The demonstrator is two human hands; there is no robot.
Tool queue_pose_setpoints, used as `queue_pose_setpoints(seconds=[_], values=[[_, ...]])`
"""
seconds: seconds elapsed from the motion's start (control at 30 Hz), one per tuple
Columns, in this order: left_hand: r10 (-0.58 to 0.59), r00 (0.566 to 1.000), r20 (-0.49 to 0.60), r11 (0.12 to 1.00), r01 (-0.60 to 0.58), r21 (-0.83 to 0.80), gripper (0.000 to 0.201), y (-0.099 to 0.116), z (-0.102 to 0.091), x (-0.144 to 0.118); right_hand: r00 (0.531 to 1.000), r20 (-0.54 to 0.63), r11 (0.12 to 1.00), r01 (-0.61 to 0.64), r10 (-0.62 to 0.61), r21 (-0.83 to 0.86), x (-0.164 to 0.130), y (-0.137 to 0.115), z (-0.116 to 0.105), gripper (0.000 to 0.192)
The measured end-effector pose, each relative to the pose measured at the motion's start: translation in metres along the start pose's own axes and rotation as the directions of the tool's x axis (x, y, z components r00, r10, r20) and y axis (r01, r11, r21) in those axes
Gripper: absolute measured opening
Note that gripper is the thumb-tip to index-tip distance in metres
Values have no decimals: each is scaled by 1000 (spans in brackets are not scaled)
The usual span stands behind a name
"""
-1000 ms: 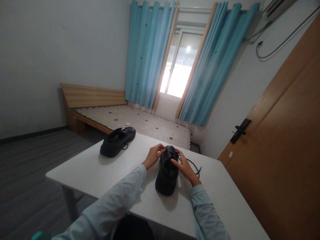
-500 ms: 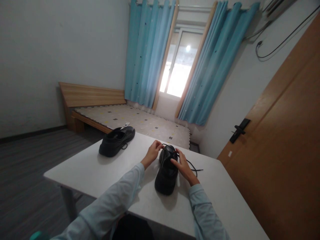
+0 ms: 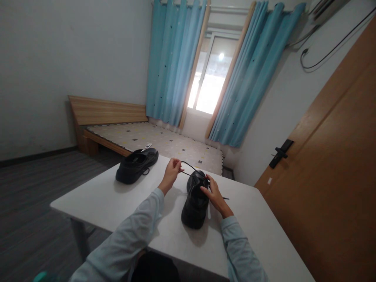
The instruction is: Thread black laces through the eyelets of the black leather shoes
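Observation:
A black shoe stands on the white table in front of me, its heel toward me. Up and to the left of it, my left hand is closed in a pinch on a black shoelace. The lace stretches in a loop from those fingers back to the front of the shoe. My right hand grips the shoe's right side near the tongue, thumb over the opening; its fingertips are partly hidden. One lace end sticks out to the right of that hand.
A second black shoe rests near the table's far left edge, with a small white tag by its toe. Behind the table is a bed with a patterned mattress. A wooden door stands on the right.
My left hand has moved left and slightly up, away from the shoe, drawing the lace out. The loose lace end on the right has shortened. My right hand stays on the shoe.

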State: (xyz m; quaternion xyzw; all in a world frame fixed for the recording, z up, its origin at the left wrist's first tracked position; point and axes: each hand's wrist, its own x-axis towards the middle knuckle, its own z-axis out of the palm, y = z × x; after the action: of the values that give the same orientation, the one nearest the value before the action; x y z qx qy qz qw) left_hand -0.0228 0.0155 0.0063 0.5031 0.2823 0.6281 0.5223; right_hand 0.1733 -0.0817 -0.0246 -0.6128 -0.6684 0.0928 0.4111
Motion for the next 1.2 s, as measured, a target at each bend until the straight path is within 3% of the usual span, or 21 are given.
queue_pose_setpoints(seconds=[0.07, 0.17, 0.27, 0.33, 0.5, 0.6, 0.73, 0.9, 1.0, 1.07, 1.13, 1.2], values=[[18, 1000, -17, 999, -17, 50, 19, 3, -3, 1, 1000, -1, 1000, 6, -6, 0, 0, 2, 0, 61], [55, 998, 17, 960, -58, 273, 17, 8, -8, 1, 1000, 1, 1000, 10, -10, 1, 0, 2, 0, 61], [31, 982, 184, 848, -123, 516, 14, 11, -12, -1, 1000, -2, 1000, 14, -14, -3, 1, 1, 0, 61], [5, 947, 322, 753, -215, 622, 15, 10, -14, -2, 1000, -7, 1000, 18, -18, -6, 1, 1, 1, 62], [-77, 850, 520, 557, -396, 730, 13, -1, -19, 0, 1000, -2, 1000, 17, -17, -3, 2, 3, 2, 62], [-123, 836, 534, 549, -391, 739, 7, -6, -24, 4, 1000, -11, 1000, 8, -8, -7, 2, 5, 3, 62], [-67, 896, 438, 542, -336, 771, 9, 0, -30, 6, 1000, -17, 1000, 7, -7, -12, 2, 7, 3, 61], [12, 966, 256, 608, -211, 766, 17, 11, -33, 9, 1000, -25, 1000, 13, -13, -5, 1, 9, 2, 60], [18, 990, 143, 720, -112, 685, 19, 11, -33, 12, 1000, -6, 1000, 8, -8, -3, 1, 9, -1, 60], [-15, 997, 75, 849, -26, 527, 20, 10, -31, 13, 1000, 23, 1000, 5, -5, -2, 1, 8, -3, 61], [-73, 997, 31, 965, 63, 255, 22, 11, -28, 12, 999, 42, 1000, -1, 1, 2, 1, 7, -5, 61], [-128, 992, 10, 990, 128, -54, 22, 14, -26, 11, 999, 45, 1000, -10, 10, 7, 1, 5, -6, 62]])
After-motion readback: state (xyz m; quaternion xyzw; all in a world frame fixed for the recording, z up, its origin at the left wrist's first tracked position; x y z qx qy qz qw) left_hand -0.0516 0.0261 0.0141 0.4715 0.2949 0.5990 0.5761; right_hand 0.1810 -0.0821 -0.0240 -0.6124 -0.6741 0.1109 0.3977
